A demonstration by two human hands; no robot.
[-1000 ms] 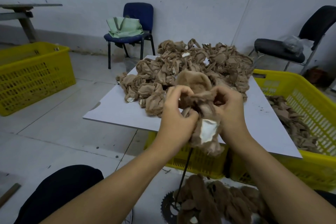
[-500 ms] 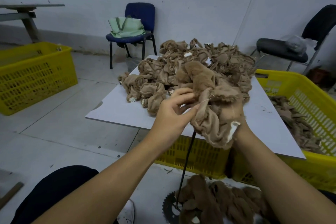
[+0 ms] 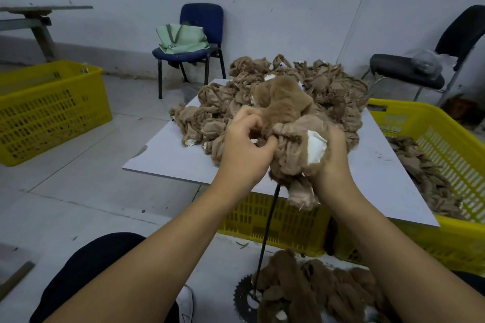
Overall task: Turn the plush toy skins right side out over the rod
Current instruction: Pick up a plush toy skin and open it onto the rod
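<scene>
Grey concrete floor runs under everything, and the rod (image 3: 269, 228) serves as the marker for the rest: it rises from a toothed metal disc (image 3: 242, 296) on the floor, tilting slightly rightward as it goes up, its top hidden inside the skin being worked. Around its foot lies a heap of furry finished skins (image 3: 315, 294). At its upper end sits the plush skin (image 3: 291, 136), held by both hands. The left hand (image 3: 245, 151), left of the rod top, has its fingers curled and pinching the bunched fabric edge; the right hand (image 3: 332, 162), to the right, wraps round the gathered cloth beside a white patch. Compared with half a second ago, more brown fur has emerged above the hands and the left fingers have closed from loosely spread to a pinch, while the pale backing is bunched lower. I judge the turning to be partway along, with the furry end already out and the collar still to be dragged down. The skin's long axis follows the rod, furry end pointing up and away, ragged open end hanging down. Beyond the rod, a white board (image 3: 168, 155) rests on yellow crates (image 3: 278, 220) and carries the pile of unturned skins (image 3: 328, 86); farther still stands a blue chair (image 3: 202, 21) against the wall.
</scene>
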